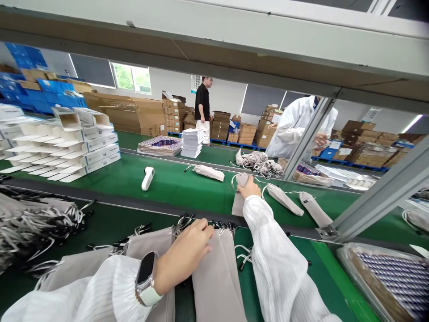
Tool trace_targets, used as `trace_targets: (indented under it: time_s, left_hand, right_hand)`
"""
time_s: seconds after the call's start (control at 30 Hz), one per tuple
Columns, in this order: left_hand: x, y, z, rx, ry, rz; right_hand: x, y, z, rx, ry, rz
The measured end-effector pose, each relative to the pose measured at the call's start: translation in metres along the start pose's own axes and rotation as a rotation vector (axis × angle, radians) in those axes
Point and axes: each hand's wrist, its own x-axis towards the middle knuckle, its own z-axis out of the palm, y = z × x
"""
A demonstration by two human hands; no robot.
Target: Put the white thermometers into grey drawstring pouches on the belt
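Head view | our right hand (250, 188) closes on a grey fabric drawstring pouch (238, 205), centre | our left hand (187, 247) half-curled over near flat grey pouches (216, 273), grip unclear | white handheld device (148, 178) left | slanted silver metal brace (375, 197) right

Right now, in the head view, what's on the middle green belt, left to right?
Stacked white cartons → white handheld device → lone pouch → right hand on grey fabric → second pouch → third pouch → pouch at right edge.

Green conveyor belt (174, 192), grey drawstring pouches (209, 172), white handheld device (148, 178), stacked open white boxes (97, 154)
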Motion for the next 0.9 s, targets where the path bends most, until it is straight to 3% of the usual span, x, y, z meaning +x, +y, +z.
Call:
trace_targets:
  time_s: [0.1,0.2,0.37,0.5,0.57,0.7,0.9]
  left_hand:
    - [0.001,-0.002,0.002,0.059,0.006,-0.018]
    - [0.003,-0.003,0.0,0.128,0.016,-0.052]
    - [0.005,-0.001,0.001,0.239,0.003,-0.053]
    - [0.005,-0.002,0.003,0.31,-0.005,-0.041]
    - [0.004,-0.001,-0.002,0.273,-0.012,-0.024]
    - [0.001,0.007,-0.023,0.055,-0.053,0.016]
    - [-0.008,0.021,-0.051,-0.241,-0.074,0.022]
  right_hand:
    - [0.008,0.014,0.023,-0.042,-0.046,0.018]
    - [0.011,0.015,0.031,-0.061,0.027,0.01]
    - [0.002,0.0,0.032,-0.065,0.168,-0.082]
    - [-0.015,-0.019,0.041,-0.024,0.083,-0.185]
    - [-0.023,-0.032,0.046,-0.008,0.009,-0.234]
    - [-0.035,-0.057,0.053,0.014,-0.01,-0.325]
    - [-0.054,-0.091,0.074,0.025,-0.187,-0.68]
